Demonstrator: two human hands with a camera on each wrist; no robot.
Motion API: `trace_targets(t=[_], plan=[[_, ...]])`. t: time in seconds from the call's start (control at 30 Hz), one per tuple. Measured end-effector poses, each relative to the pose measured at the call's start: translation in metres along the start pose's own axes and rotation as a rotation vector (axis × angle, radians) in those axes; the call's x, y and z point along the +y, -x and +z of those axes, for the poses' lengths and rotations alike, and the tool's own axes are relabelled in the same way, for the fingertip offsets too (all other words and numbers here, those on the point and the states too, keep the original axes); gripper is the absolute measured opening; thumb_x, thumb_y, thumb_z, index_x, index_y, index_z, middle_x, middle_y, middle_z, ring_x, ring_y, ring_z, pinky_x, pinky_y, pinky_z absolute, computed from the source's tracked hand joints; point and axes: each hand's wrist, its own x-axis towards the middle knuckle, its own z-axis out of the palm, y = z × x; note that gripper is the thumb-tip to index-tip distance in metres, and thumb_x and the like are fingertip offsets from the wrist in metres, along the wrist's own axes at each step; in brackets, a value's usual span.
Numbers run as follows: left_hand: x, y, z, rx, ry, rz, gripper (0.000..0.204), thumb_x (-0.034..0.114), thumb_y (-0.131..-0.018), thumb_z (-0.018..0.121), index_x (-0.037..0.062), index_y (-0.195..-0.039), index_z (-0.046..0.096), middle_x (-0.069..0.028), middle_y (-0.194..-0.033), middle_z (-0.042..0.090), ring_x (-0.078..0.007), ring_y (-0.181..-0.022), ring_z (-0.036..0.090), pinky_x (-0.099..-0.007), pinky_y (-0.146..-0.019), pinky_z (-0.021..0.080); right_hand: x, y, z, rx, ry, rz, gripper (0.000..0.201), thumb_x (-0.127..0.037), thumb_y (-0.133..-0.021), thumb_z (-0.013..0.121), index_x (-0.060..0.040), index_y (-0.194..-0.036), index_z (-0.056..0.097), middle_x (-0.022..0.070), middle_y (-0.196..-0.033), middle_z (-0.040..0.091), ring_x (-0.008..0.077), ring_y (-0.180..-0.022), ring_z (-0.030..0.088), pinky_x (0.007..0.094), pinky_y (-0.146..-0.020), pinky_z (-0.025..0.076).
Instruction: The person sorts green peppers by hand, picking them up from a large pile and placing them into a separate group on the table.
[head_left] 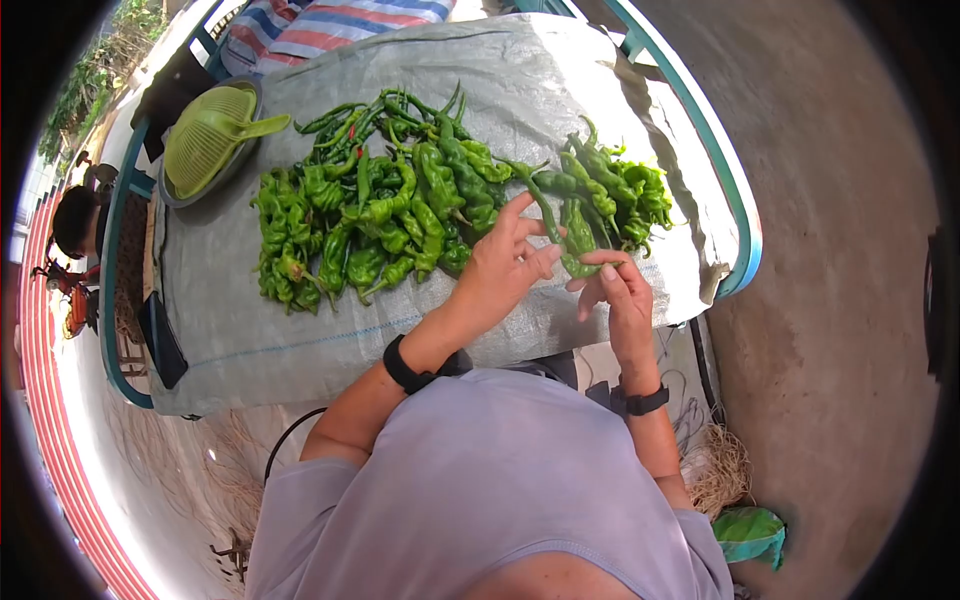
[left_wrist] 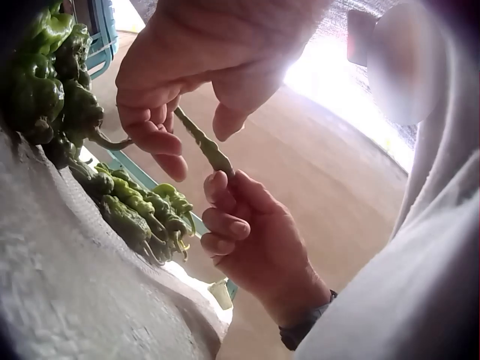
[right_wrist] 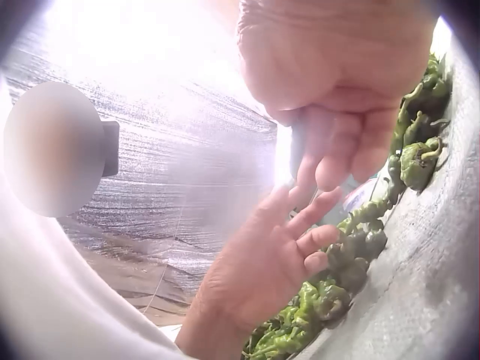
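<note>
A long, slightly curved green pepper (left_wrist: pixel 213 154) is held up in front of the body, over the near side of the table. My right hand (head_left: pixel 622 300) pinches one end of it between thumb and fingertips. Beside the pepper is my left hand (head_left: pixel 498 270), its fingers spread and loosely bent, with the thumb apart from them in the left wrist view. The pepper's far end passes behind the left fingers there. Left of the hands lies a large pile of green peppers (head_left: pixel 380 215). A smaller group of green peppers (head_left: pixel 625 190) lies beyond the right hand.
A grey woven sheet (head_left: pixel 260 350) covers the table, which has teal rails (head_left: pixel 705 130). At the far left, a green colander (head_left: pixel 208 140) rests in a metal bowl (head_left: pixel 248 165). A dark phone (head_left: pixel 162 340) lies near the left edge. Striped cloth (head_left: pixel 330 30) is at the back.
</note>
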Motion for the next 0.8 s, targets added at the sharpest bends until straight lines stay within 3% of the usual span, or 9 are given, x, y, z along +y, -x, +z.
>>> trace_targets(t=[0.1, 0.2, 0.27, 0.37, 0.5, 0.6, 0.63, 0.73, 0.8], plan=[[0.014, -0.006, -0.009, -0.018, 0.144, -0.165, 0.043, 0.017, -0.102, 0.059, 0.0016, -0.138, 0.043, -0.0101, -0.107, 0.070, -0.0115, -0.081, 0.063, -0.0231, -0.069, 0.050, 0.003, 0.001, 0.004, -0.022, 0.053, 0.077, 0.018, -0.015, -0.101, 0.059, -0.0016, -0.111, 0.065, 0.0083, -0.091, 0.071, 0.0083, -0.061, 0.059, 0.0212, -0.057, 0.049], [0.008, -0.006, -0.015, -0.010, 0.145, -0.191, 0.041, 0.017, -0.102, 0.060, 0.0015, -0.137, 0.044, -0.0097, -0.107, 0.070, -0.0109, -0.082, 0.063, -0.0230, -0.070, 0.050, 0.010, 0.000, 0.004, 0.012, 0.033, 0.129, 0.014, -0.008, -0.097, 0.065, -0.0021, -0.110, 0.066, 0.0057, -0.092, 0.071, 0.0061, -0.062, 0.058, 0.0202, -0.056, 0.049], [0.004, -0.006, -0.014, 0.003, 0.149, -0.157, 0.042, 0.016, -0.102, 0.059, 0.0012, -0.138, 0.044, -0.0097, -0.109, 0.070, -0.0103, -0.083, 0.063, -0.0229, -0.069, 0.049, 0.006, -0.001, 0.005, -0.017, 0.071, 0.167, 0.014, -0.009, -0.097, 0.064, -0.0021, -0.109, 0.066, 0.0058, -0.093, 0.072, 0.0054, -0.062, 0.058, 0.0201, -0.056, 0.049], [0.007, -0.009, -0.007, 0.098, 0.150, -0.059, 0.042, 0.015, -0.102, 0.059, 0.0016, -0.139, 0.045, -0.0094, -0.112, 0.068, -0.0095, -0.084, 0.064, -0.0226, -0.069, 0.049, 0.000, -0.001, 0.014, 0.076, 0.172, 0.101, 0.012, -0.009, -0.098, 0.064, -0.0029, -0.108, 0.064, 0.0058, -0.094, 0.073, 0.0045, -0.062, 0.057, 0.0196, -0.056, 0.049], [0.008, -0.009, -0.016, 0.193, 0.015, 0.027, 0.036, 0.011, -0.102, 0.056, 0.0023, -0.136, 0.049, -0.0078, -0.117, 0.065, -0.0086, -0.086, 0.064, -0.0224, -0.069, 0.048, 0.009, -0.013, -0.006, 0.309, 0.136, -0.002, 0.011, -0.013, -0.099, 0.063, -0.0041, -0.106, 0.066, 0.0036, -0.089, 0.074, 0.0044, -0.066, 0.061, 0.0185, -0.057, 0.048], [0.011, -0.003, -0.027, 0.295, -0.016, -0.003, 0.030, 0.008, -0.101, 0.055, 0.0027, -0.130, 0.055, -0.0063, -0.117, 0.066, -0.0075, -0.086, 0.064, -0.0224, -0.069, 0.047, 0.013, -0.015, -0.010, 0.416, 0.560, 0.039, 0.010, -0.015, -0.098, 0.065, -0.0074, -0.104, 0.068, 0.0026, -0.081, 0.073, 0.0063, -0.064, 0.062, 0.0223, -0.057, 0.048], [0.012, -0.001, -0.029, 0.345, 0.010, 0.014, 0.026, 0.007, -0.100, 0.054, 0.0031, -0.126, 0.058, -0.0057, -0.117, 0.066, -0.0064, -0.086, 0.064, -0.0216, -0.068, 0.045, 0.017, -0.014, -0.014, 0.429, 0.823, -0.013, 0.010, -0.017, -0.096, 0.067, -0.0108, -0.104, 0.069, 0.0026, -0.073, 0.069, 0.0095, -0.062, 0.063, 0.0270, -0.058, 0.049], [0.010, 0.001, -0.041, 0.378, -0.021, 0.018, 0.025, 0.006, -0.100, 0.054, 0.0032, -0.125, 0.058, -0.0055, -0.117, 0.066, -0.0057, -0.085, 0.063, -0.0211, -0.069, 0.045, 0.018, -0.013, -0.013, 0.489, 1.068, -0.069, 0.013, -0.019, -0.095, 0.069, -0.0115, -0.105, 0.069, 0.0030, -0.069, 0.066, 0.0132, -0.062, 0.063, 0.0295, -0.058, 0.049], [0.011, 0.003, -0.043, 0.408, -0.028, 0.010, 0.023, 0.004, -0.100, 0.053, 0.0026, -0.123, 0.058, -0.0057, -0.117, 0.066, -0.0061, -0.085, 0.063, -0.0207, -0.070, 0.045, 0.014, -0.014, -0.011, 0.550, 1.003, -0.095, 0.013, -0.019, -0.095, 0.070, -0.0115, -0.106, 0.069, 0.0027, -0.068, 0.065, 0.0140, -0.063, 0.064, 0.0294, -0.058, 0.049]])
